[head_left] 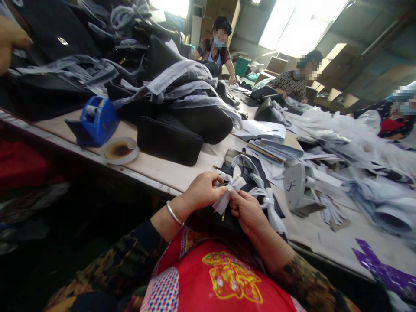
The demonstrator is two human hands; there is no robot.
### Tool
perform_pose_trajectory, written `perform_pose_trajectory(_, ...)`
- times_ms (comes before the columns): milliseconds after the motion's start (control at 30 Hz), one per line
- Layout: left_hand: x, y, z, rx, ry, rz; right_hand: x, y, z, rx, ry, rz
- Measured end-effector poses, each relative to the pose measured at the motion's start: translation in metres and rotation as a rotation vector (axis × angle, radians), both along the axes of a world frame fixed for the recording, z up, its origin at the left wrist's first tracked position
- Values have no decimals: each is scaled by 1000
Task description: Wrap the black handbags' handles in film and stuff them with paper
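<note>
A black bag (232, 223) lies at the table's front edge against the red apron, its handle wrapped in white protective material. My left hand (205, 190), with a silver bangle at the wrist, pinches a white wrapping strip (222, 203) near the handle's end. From the right, my right hand (248, 211) pinches the same strip, its thumb close to the left fingertips. Another white wrapping (269, 201) is tied around the handle's other end, just right of my hands.
Black bags (169, 138) are piled at the left behind a blue tape dispenser (97, 121) and a round dish (119, 150). A white dispenser (300, 190) and papers (276, 147) stand right. Several people sit beyond; another hand (13, 41) shows upper left.
</note>
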State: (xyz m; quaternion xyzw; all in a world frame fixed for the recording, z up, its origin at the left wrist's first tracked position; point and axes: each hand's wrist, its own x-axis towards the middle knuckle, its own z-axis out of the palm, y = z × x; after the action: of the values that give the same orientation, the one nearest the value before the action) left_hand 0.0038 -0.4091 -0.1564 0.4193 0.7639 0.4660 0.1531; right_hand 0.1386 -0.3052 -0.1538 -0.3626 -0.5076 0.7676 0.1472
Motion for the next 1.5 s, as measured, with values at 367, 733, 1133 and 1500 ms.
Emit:
perform_pose_trajectory(367,10,-12,17,-65,673,-139,-1,-1,-1,11,3,-21)
perform_pose_trajectory(733,14,-3,14,-35,425,-40,-1,-1,-2,11,16,-19)
perform_pose_trajectory(1133,9,5,1,-31,-75,59,0,-2,-6,-7,44,-19)
perform_pose_trajectory(1500,12,22,-3,-42,-488,119,0,-4,-8,-12,71,-38)
